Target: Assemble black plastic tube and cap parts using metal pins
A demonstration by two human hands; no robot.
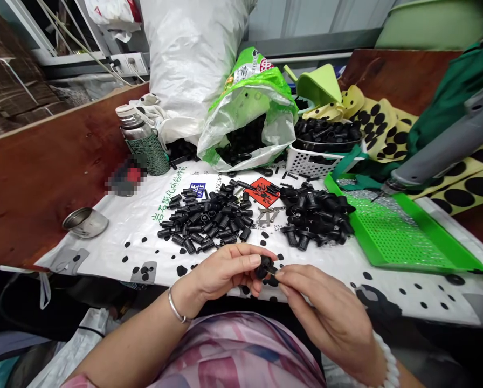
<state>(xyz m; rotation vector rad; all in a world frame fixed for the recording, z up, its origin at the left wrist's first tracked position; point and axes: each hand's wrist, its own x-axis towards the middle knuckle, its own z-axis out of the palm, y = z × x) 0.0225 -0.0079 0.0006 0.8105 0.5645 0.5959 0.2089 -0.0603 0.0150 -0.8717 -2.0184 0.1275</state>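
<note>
A black part [263, 267] is gripped by the left hand [230, 269] above the front edge of the white sheet [112, 238]; against it, a thin piece [273, 271] is pinched by the right hand [326, 307].

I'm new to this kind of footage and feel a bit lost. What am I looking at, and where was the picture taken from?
There is no robot here: these are a person's bare hands, seen from a camera worn on the head, looking forward and down.

The left hand holds a small black part. The right hand seems to pinch a small piece against it, too hidden to identify.

On the white printed sheet lie a left pile of black cylinders and a right pile of black parts. A green tray sits at the right, a metal cup at the left.
</note>
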